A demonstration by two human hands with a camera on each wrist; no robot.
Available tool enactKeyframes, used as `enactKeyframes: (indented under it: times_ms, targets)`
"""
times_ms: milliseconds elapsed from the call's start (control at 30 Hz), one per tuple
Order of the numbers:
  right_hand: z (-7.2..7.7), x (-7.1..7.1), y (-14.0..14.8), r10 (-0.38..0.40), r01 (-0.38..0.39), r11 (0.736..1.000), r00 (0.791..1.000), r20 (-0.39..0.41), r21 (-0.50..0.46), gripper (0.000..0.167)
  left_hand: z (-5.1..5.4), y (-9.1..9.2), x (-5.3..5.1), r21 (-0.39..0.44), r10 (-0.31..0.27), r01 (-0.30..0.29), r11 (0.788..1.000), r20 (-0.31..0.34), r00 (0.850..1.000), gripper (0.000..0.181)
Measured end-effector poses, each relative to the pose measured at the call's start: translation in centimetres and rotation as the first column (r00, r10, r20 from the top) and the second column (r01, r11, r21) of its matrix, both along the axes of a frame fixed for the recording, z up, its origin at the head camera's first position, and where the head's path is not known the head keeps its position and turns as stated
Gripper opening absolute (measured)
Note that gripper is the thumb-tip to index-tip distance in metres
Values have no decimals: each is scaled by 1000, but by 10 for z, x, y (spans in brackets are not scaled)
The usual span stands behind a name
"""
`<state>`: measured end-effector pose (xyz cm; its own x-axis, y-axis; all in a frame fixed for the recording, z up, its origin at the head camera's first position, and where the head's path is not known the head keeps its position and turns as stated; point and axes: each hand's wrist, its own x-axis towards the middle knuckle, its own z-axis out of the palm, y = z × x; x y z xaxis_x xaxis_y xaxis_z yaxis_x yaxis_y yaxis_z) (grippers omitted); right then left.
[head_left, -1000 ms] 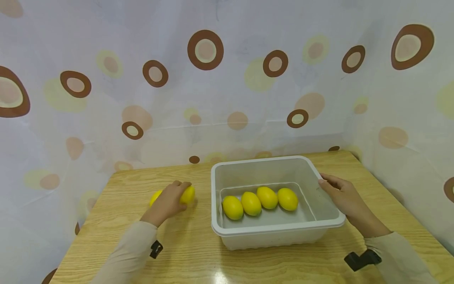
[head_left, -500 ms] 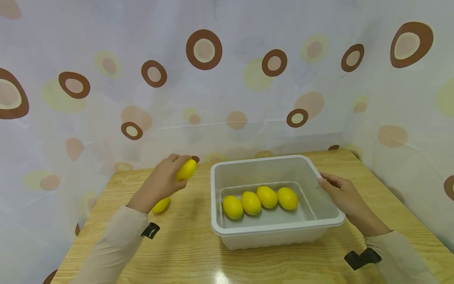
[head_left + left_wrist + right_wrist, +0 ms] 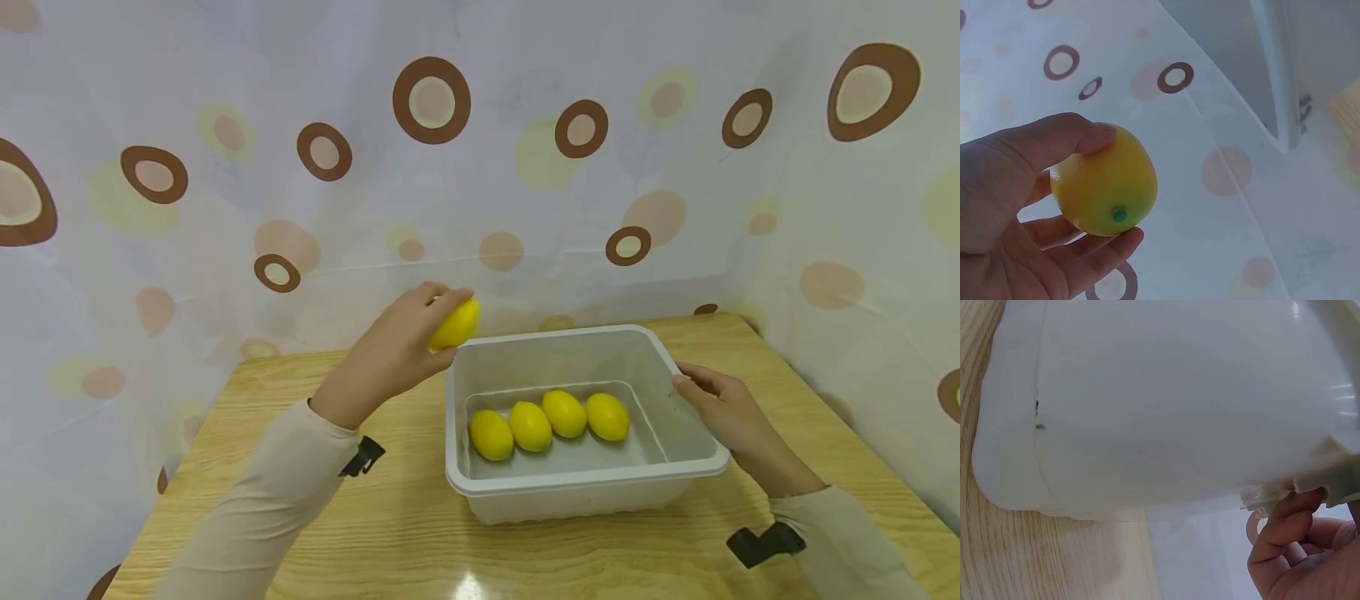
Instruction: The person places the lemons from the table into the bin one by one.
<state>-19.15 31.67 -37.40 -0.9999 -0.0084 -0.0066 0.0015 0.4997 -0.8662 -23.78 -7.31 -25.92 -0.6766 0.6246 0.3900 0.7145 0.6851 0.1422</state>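
Note:
My left hand (image 3: 393,354) grips a yellow lemon (image 3: 455,323) between thumb and fingers, raised by the tub's far left corner. In the left wrist view the lemon (image 3: 1107,184) shows a green stem end, with the thumb on one side and fingertips on the other. A pale plastic tub (image 3: 585,482) stands on the table with several lemons (image 3: 531,426) in a row inside it. My right hand (image 3: 723,412) holds the tub's right rim, its fingers curled under the lip in the right wrist view, where the tub wall (image 3: 1166,406) fills most of the frame.
The wooden table (image 3: 397,533) reaches back to a hanging patterned curtain (image 3: 495,183), which also runs along both sides. A black strap buckle (image 3: 363,457) sits on the left sleeve and another buckle (image 3: 767,546) on the right one.
My left hand has picked up a lemon from the table and moved it up and right toward the tub. Another lemon left on the table is now out of sight. The right hand stays put.

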Motion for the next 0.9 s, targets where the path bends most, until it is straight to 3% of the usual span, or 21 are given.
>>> enactKeyframes:
  times_ms: [267, 467, 667, 900]
  targets:
    - [1, -1, 1, 3, -3, 1000, 1000, -6, 1, 64, 11, 27, 1, 19, -71, 71, 997, -18, 997, 60]
    - [2, -1, 1, 3, -3, 1000, 1000, 1, 6, 64, 15, 51, -1, 20, -119, 119, 993, 12, 993, 59]
    - [2, 0, 0, 2, -2, 1000, 1000, 4, -4, 63, 8, 77, -8, -8, -154, 155, 988, 27, 988, 59]
    - [3, 0, 0, 5, -5, 1000, 1000, 7, -24, 64, -5, 108, -10, -103, -167, 179, 978, 118, 979, 60]
